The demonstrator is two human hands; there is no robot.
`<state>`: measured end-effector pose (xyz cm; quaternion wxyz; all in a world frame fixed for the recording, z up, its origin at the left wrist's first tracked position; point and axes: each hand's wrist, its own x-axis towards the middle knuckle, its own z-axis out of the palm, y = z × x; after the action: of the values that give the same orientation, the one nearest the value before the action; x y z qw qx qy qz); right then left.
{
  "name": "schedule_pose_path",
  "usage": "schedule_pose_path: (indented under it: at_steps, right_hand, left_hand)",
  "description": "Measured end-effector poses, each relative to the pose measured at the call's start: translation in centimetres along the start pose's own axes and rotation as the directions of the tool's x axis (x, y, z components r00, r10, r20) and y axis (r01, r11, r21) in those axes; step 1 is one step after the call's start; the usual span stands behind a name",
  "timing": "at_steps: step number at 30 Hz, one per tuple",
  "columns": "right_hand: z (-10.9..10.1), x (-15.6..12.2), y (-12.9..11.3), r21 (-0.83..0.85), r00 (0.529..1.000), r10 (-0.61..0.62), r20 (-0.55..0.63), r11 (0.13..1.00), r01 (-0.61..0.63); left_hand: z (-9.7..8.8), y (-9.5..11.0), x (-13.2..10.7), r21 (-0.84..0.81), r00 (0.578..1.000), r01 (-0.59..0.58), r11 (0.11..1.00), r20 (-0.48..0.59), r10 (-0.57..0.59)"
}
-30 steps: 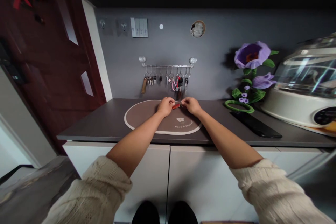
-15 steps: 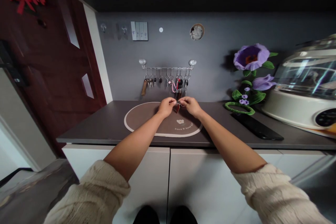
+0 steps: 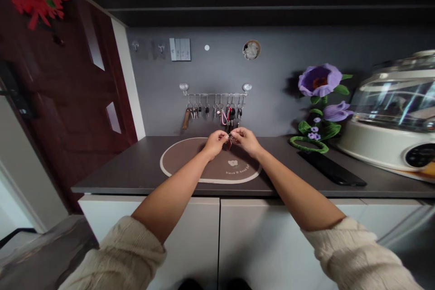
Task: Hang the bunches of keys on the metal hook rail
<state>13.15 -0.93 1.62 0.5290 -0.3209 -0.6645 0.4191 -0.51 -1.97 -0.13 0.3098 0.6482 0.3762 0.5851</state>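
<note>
My left hand (image 3: 215,144) and my right hand (image 3: 247,141) meet above the brown oval mat (image 3: 185,158), thumbs and fingertips pinched. Between them is a small metal key ring (image 3: 230,136), partly covered by the fingers. From it hangs a small reddish-brown tag (image 3: 229,145). Whether a key is on the ring too, I cannot make out. Just behind the hands, a clear wall rail (image 3: 215,94) carries several hooks with key rings and keys. A brown fob (image 3: 186,119) hangs at its left end, a pink loop (image 3: 224,118) right of its middle.
A black phone (image 3: 331,168) lies on the dark counter (image 3: 115,170) at the right. Behind it stand purple fabric flowers (image 3: 319,80) and a white appliance with a clear dome (image 3: 380,142). A dark red door (image 3: 81,113) is at the left.
My fingertips have come slightly closer together around the key ring. The whole scene sits a little lower in the view, as the camera has tilted up.
</note>
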Motion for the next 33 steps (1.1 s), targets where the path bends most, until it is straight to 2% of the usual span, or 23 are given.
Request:
schedule_pose_path:
  at_steps: [8, 19, 26, 33]
  right_hand:
    - [0.1, 0.0, 0.6, 0.059, 0.996, 0.075, 0.055, 0.995, -0.078]
    - [0.1, 0.0, 0.7, 0.137, 0.999, 0.011, 0.037, 0.990, -0.016]
    - [-0.9, 0.1, 0.1, 0.219, 0.999, 0.020, -0.048, 0.976, -0.009]
    - [-2.9, 2.3, -2.0, 0.178, 0.991, 0.059, -0.124, 0.983, -0.036]
  left_hand:
    - [0.0, 0.4, -0.1, -0.148, 0.996, 0.046, 0.988, -0.073, -0.058]
    - [0.3, 0.5, -0.2, -0.147, 0.990, 0.059, 0.987, -0.115, -0.077]
    - [0.2, -0.6, 0.0, -0.015, 0.984, 0.047, 0.999, -0.169, -0.049]
    - [0.1, -1.4, 0.1, 0.268, 0.989, 0.045, 0.962, -0.145, -0.006]
